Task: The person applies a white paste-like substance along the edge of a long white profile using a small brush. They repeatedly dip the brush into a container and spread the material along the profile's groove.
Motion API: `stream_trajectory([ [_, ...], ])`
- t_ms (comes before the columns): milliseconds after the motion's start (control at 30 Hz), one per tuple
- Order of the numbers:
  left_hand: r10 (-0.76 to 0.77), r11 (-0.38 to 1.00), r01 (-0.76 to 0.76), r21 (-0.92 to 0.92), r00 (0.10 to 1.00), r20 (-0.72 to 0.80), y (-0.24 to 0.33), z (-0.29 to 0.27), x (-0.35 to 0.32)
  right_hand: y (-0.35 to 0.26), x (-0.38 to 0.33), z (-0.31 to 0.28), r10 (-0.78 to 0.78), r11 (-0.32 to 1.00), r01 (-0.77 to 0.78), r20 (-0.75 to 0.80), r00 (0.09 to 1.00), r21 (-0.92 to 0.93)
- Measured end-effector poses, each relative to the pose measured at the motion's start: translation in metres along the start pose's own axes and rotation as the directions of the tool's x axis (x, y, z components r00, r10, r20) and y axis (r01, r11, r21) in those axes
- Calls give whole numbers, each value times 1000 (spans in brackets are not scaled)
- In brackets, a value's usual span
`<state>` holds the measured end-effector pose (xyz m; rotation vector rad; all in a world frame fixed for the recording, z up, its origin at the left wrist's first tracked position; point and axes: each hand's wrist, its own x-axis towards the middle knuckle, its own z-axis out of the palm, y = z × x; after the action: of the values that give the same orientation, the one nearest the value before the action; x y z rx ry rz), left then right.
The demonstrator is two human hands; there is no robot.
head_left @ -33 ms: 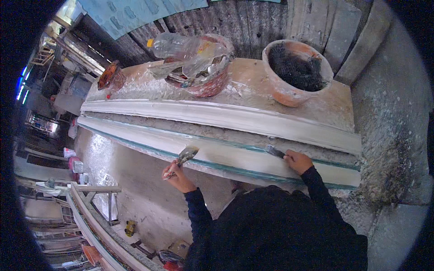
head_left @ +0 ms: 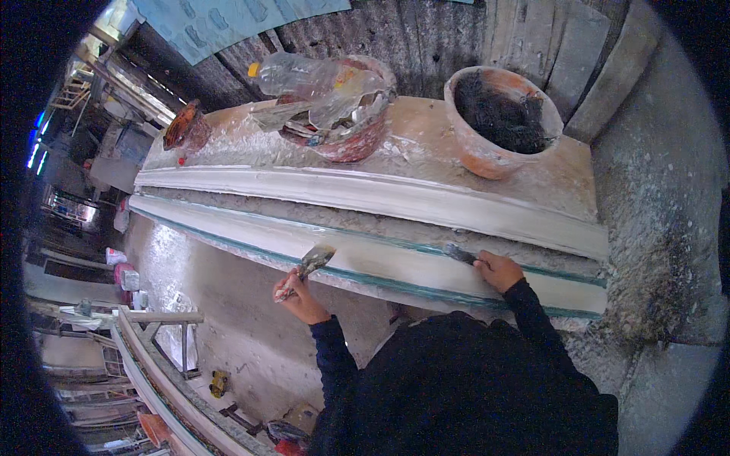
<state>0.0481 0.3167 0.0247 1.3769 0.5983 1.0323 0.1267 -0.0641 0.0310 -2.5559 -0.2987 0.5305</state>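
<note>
While both hands' fingers clamp scrapers on the moulding, bowls stand behind.

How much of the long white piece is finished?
The white moulding already looks formed and mostly smooth along its length. In hand: the left hand holds a scraper at its front edge, and the right hand presses a small tool on its top. Rough plaster on the bench still looks uncleaned.

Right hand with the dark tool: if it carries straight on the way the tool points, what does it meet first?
The right hand points its tool up-left along the white moulding. The tip looks already on it; further that way, only more moulding shows, though depth is unclear.
</note>
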Motion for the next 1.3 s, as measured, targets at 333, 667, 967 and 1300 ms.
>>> stream_trajectory([
  [333,-22,990,33,-135,996,88,-3,13,22,-86,46,25,-135,989,137,-40,990,50],
  [667,-76,969,107,-224,987,145,-14,16,10,12,-15,-36,99,995,-97,79,992,-18],
  [967,-122,991,130,-39,978,170,-16,4,7,-63,41,13,-111,991,114,45,993,-75],
  [1300,-148,981,164,-101,977,152,-15,-3,3,-101,69,24,-179,982,184,104,978,-48],
])
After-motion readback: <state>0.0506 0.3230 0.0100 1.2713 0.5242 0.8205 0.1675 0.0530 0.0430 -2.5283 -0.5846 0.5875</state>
